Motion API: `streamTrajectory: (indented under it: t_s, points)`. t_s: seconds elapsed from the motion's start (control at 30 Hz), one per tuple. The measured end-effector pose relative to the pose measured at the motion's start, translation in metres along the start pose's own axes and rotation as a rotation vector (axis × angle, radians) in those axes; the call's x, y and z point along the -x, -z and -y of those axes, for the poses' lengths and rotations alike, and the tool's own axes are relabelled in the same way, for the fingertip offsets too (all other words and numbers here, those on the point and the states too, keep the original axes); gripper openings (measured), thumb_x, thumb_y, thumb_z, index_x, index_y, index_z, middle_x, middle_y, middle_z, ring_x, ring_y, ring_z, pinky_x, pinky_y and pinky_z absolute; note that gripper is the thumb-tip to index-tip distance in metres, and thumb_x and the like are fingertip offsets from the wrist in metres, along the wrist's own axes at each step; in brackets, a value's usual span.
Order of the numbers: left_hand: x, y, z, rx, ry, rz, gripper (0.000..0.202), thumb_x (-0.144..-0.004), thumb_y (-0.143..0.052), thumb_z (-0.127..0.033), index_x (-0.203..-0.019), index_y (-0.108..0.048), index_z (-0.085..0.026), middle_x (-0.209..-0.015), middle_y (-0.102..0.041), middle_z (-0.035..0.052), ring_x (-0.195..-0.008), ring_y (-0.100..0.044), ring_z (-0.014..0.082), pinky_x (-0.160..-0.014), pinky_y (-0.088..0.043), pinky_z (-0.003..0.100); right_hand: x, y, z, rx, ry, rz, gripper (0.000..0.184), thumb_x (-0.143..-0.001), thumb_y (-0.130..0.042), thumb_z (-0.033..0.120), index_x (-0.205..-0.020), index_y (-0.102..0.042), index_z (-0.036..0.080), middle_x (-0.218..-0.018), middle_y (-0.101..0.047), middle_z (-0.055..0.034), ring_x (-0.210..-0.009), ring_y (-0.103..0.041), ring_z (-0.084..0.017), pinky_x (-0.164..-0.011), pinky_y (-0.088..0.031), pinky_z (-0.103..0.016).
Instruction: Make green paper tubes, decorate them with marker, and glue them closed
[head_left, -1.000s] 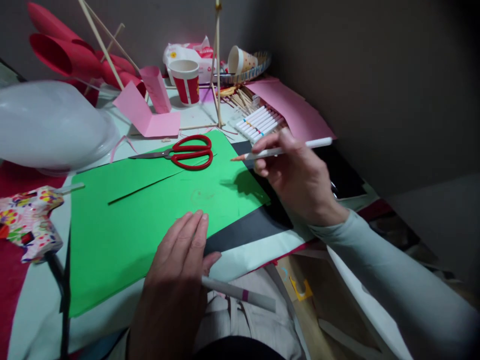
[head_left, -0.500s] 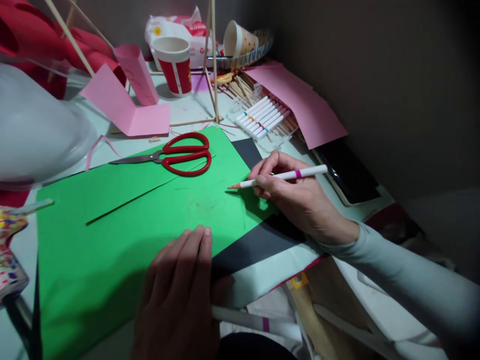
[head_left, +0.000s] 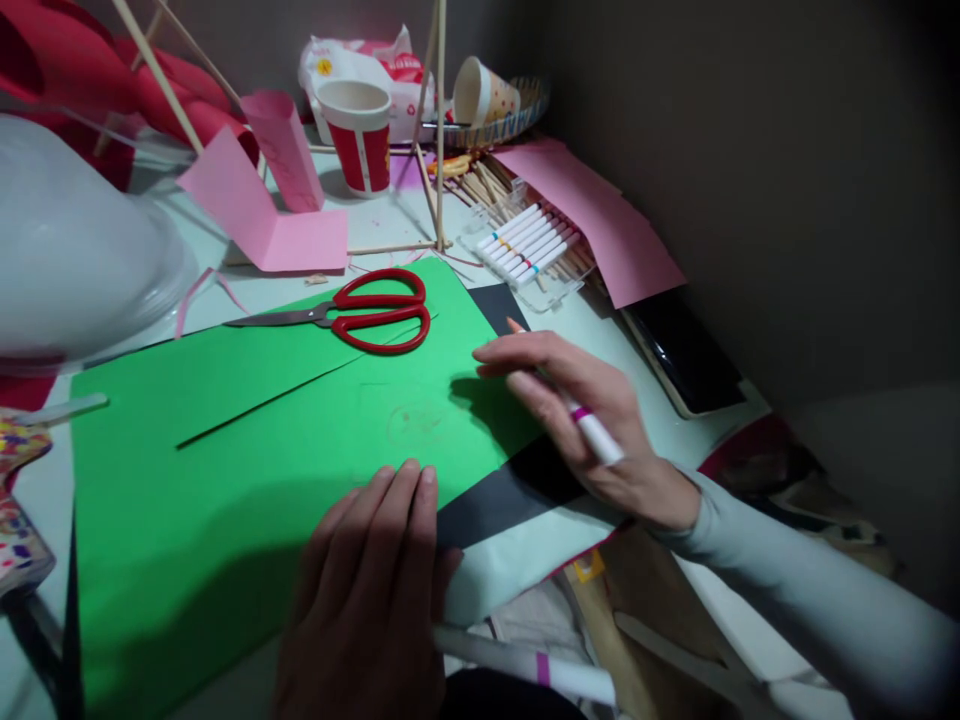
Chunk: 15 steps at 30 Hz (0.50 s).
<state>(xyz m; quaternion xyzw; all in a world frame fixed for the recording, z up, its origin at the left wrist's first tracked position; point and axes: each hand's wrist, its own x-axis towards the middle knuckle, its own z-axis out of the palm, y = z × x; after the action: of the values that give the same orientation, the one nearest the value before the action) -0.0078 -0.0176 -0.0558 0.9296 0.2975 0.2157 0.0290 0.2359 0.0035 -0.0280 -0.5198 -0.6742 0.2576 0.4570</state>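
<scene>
Green paper is steadied on the counter by the left grip; whether a white tube is held there cannot be told. Faint lines are drawn, most of the paper unmarked, and a marker is clasped in the right grip.

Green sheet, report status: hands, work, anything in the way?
Left fingers resting on green sheet. Right fingers holding pen, tip pointing away from faint drawing. Scissors lying on sheet, beyond drawing.
</scene>
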Motion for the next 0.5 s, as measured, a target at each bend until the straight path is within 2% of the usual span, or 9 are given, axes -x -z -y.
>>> streamTrajectory:
  t_s: [0.07, 0.13, 0.23, 0.3, 0.33, 0.4, 0.5]
  points:
    - [0.002, 0.000, -0.002, 0.023, 0.009, -0.037, 0.049, -0.096, -0.056, -0.015, -0.142, -0.052, 0.002, -0.139, -0.061, 0.0227, -0.134, -0.049, 0.0325, -0.116, -0.033, 0.044, 0.001, -0.002, -0.002, 0.273, 0.149, 0.121, 0.044, -0.102, -0.063, 0.038, -0.140, -0.054, 0.018, -0.135, -0.067, -0.0154, -0.127, -0.062, -0.029, -0.106, -0.044, -0.047]
    - [0.005, -0.002, -0.001, 0.031, 0.013, -0.076, 0.051, -0.094, -0.058, -0.011, -0.143, -0.052, 0.000, -0.139, -0.061, 0.0222, -0.136, -0.049, 0.0315, -0.118, -0.032, 0.044, 0.003, -0.003, -0.004, 0.419, 0.210, 0.227, 0.069, -0.097, -0.069, 0.048, -0.150, -0.042, 0.012, -0.142, -0.063, -0.0199, -0.131, -0.058, -0.032, -0.108, -0.039, -0.050]
    - [0.011, -0.008, 0.007, 0.036, 0.027, -0.152, 0.060, -0.094, -0.059, -0.012, -0.152, -0.045, -0.010, -0.142, -0.062, 0.0182, -0.136, -0.053, 0.0295, -0.117, -0.039, 0.044, 0.006, -0.003, -0.005, 0.476, 0.232, 0.274, 0.074, -0.098, -0.064, 0.054, -0.152, -0.039, 0.010, -0.142, -0.063, -0.0208, -0.129, -0.059, -0.031, -0.107, -0.038, -0.050]
    - [0.013, -0.010, 0.012, 0.076, 0.043, -0.189, 0.058, -0.098, -0.056, -0.020, -0.155, -0.044, -0.023, -0.140, -0.066, 0.0104, -0.124, -0.064, 0.0244, -0.103, -0.052, 0.036, 0.006, -0.002, -0.005, 0.476, 0.239, 0.271, 0.074, -0.098, -0.062, 0.056, -0.153, -0.039, 0.012, -0.143, -0.062, -0.0203, -0.131, -0.058, -0.031, -0.107, -0.040, -0.050]
    - [0.013, -0.009, 0.012, 0.113, 0.140, -0.215, 0.053, -0.099, -0.052, -0.021, -0.152, -0.048, -0.029, -0.140, -0.066, 0.0075, -0.120, -0.067, 0.0235, -0.098, -0.055, 0.035, 0.007, -0.002, -0.005, 0.472, 0.239, 0.270, 0.074, -0.098, -0.062, 0.056, -0.153, -0.038, 0.013, -0.143, -0.062, -0.0200, -0.131, -0.058, -0.032, -0.106, -0.041, -0.050]
    - [0.010, -0.003, 0.008, 0.244, 0.388, -0.256, 0.045, -0.103, -0.046, -0.026, -0.146, -0.055, -0.033, -0.145, -0.064, 0.0047, -0.121, -0.068, 0.0231, -0.097, -0.057, 0.035, 0.007, -0.003, -0.004, 0.456, 0.240, 0.260, 0.073, -0.098, -0.063, 0.054, -0.154, -0.038, 0.016, -0.145, -0.061, -0.0195, -0.134, -0.056, -0.033, -0.106, -0.044, -0.050]
    - [0.004, 0.012, -0.003, 0.508, 0.682, -0.285, 0.042, -0.105, -0.045, -0.036, -0.145, -0.058, -0.032, -0.145, -0.065, 0.0063, -0.123, -0.069, 0.0229, -0.100, -0.059, 0.035, 0.007, -0.005, -0.004, 0.389, 0.252, 0.242, 0.065, -0.099, -0.065, 0.045, -0.154, -0.039, 0.020, -0.148, -0.058, -0.0185, -0.135, -0.055, -0.032, -0.106, -0.048, -0.049]
